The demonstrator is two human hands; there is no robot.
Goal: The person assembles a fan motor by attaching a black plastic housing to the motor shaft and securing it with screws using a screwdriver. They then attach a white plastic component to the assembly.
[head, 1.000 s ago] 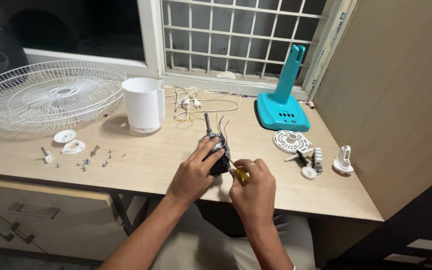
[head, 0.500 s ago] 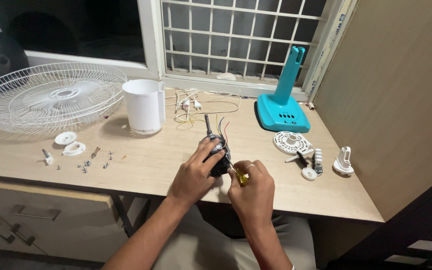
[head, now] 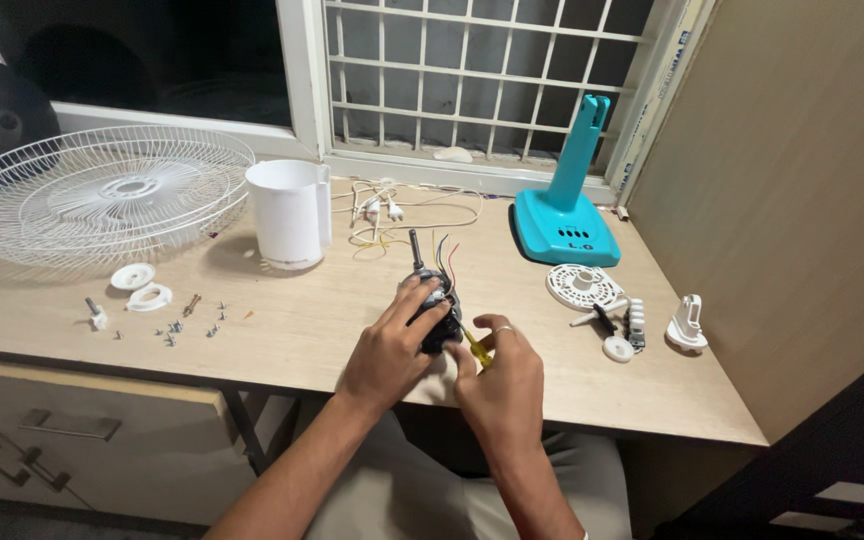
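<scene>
The left hand (head: 389, 352) is gripping the dark fan motor (head: 435, 305) near the desk's (head: 282, 330) near edge, fingers curled around it. The right hand (head: 502, 385) is pinching a yellow-handled screwdriver (head: 475, 346) against it. Bare wood is lying open just left, before the scattered screws (head: 192, 325).

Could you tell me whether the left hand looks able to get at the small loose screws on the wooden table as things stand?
Probably not at once: the left hand is wrapped around the black fan motor with coloured wires. Otherwise the way looks free; the small loose screws lie on bare wooden table to its left, with nothing between.
</scene>
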